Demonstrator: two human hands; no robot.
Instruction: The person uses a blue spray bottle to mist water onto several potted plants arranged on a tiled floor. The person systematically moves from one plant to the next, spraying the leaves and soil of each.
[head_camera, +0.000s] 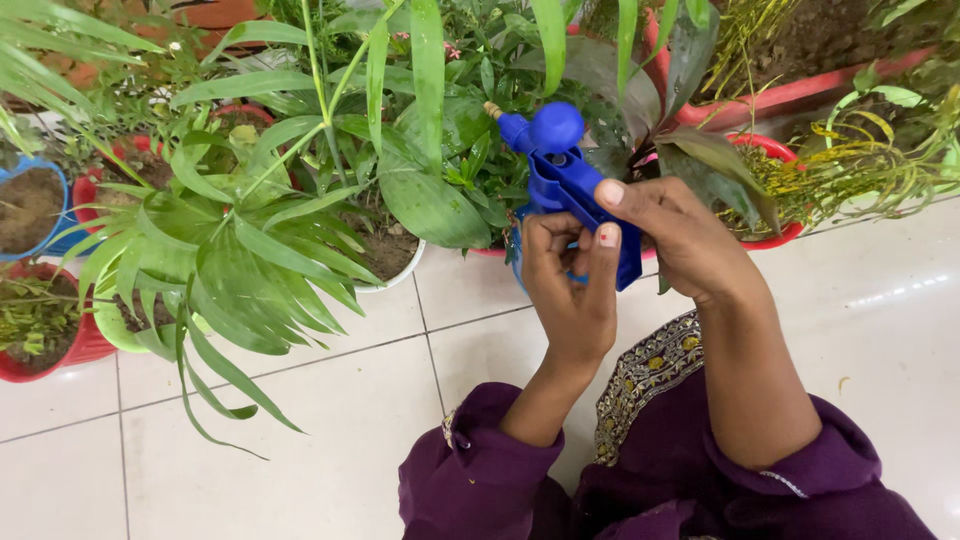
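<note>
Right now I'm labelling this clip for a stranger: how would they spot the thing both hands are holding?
Look at the row of potted plants along the white tiled floor. In front of them, the left hand and right hand grip a blue plastic spray head. It is the only blue tool, with a round knob and small brass nozzle.

Home patio garden, potted plants, red pots, white tiled floor
</note>
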